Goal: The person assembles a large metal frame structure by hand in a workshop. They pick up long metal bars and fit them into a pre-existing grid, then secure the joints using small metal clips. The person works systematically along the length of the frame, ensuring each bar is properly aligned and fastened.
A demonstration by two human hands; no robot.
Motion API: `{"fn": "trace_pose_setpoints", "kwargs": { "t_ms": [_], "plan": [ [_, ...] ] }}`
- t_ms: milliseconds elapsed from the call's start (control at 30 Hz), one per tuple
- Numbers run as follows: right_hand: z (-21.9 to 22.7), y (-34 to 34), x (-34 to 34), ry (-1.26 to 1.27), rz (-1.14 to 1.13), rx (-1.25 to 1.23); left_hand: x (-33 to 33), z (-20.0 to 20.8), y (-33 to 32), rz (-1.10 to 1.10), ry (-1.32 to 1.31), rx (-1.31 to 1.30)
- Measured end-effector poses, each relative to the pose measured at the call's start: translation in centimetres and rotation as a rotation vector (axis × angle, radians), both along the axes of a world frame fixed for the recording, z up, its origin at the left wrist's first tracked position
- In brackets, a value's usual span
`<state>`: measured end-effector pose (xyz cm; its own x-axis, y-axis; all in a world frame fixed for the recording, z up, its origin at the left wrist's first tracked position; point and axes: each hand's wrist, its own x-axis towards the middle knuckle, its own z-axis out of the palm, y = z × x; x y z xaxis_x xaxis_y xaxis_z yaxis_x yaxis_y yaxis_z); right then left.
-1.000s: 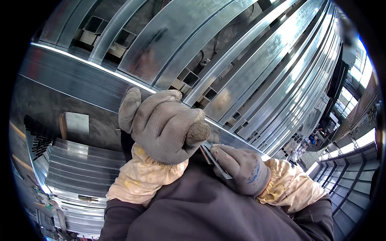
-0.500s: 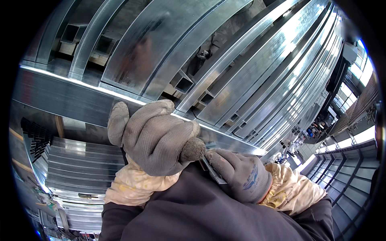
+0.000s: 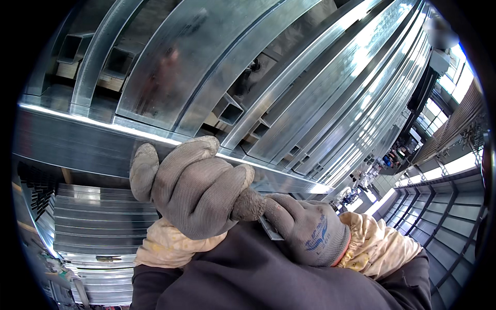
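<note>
Both my hands wear grey, soiled knit work gloves and meet in front of my dark jacket, beside a long metal beam (image 3: 77, 137). My left hand (image 3: 194, 188) rests against the beam's near side. Its middle fingers are curled in, the outermost finger sticks out, and what they hold, if anything, is hidden. Its fingertip by the thumb side touches the fingers of my right hand (image 3: 312, 227). My right hand is closed around a thin, flat metal strip (image 3: 270, 230), whose lower end shows beneath its fingers; the upper end is covered by the gloves.
Beyond the beam, long shiny metal bars (image 3: 201, 67) lie in rows across it. Square tube ends (image 3: 227, 109) show between them. At the left, below the beam, is a stack of metal profiles (image 3: 103, 214). A corrugated wall (image 3: 454, 222) stands at the right.
My view has shifted slightly, so the bars and beam sit lower and further left. Both hands keep nearly the same pose, with the right still closed on the metal strip.
</note>
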<state>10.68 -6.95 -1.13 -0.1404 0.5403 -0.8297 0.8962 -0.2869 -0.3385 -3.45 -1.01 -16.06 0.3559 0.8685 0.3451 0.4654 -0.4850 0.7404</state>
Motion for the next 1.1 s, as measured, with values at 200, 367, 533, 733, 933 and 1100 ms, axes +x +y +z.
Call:
{"fn": "trace_pose_setpoints", "kwargs": {
  "t_ms": [200, 367, 533, 733, 933, 1100],
  "plan": [
    [-0.2, -0.3, 0.3, 0.034, -0.036, -0.022, 0.2, -0.4, -0.2, 0.002, -0.014, 0.043],
    [-0.3, -1.3, 0.6, 0.060, -0.076, 0.044, 0.4, 0.4, -0.3, 0.037, 0.029, 0.014],
    [-0.7, -2.1, 0.4, 0.050, -0.095, 0.156, 0.6, 0.2, -0.2, 0.063, 0.014, 0.001],
    [-0.5, -1.1, -0.4, -0.029, -0.073, 0.098, 1.0, -0.2, -0.4, 0.103, -0.015, 0.009],
    [-0.5, -0.7, -0.5, -0.063, -0.088, 0.099, 1.1, -0.1, -0.3, 0.100, -0.029, -0.011],
    [-0.5, -0.4, -0.8, -0.057, -0.081, 0.053, 1.2, -0.2, -0.8, 0.164, -0.084, -0.001]
  ]
}}
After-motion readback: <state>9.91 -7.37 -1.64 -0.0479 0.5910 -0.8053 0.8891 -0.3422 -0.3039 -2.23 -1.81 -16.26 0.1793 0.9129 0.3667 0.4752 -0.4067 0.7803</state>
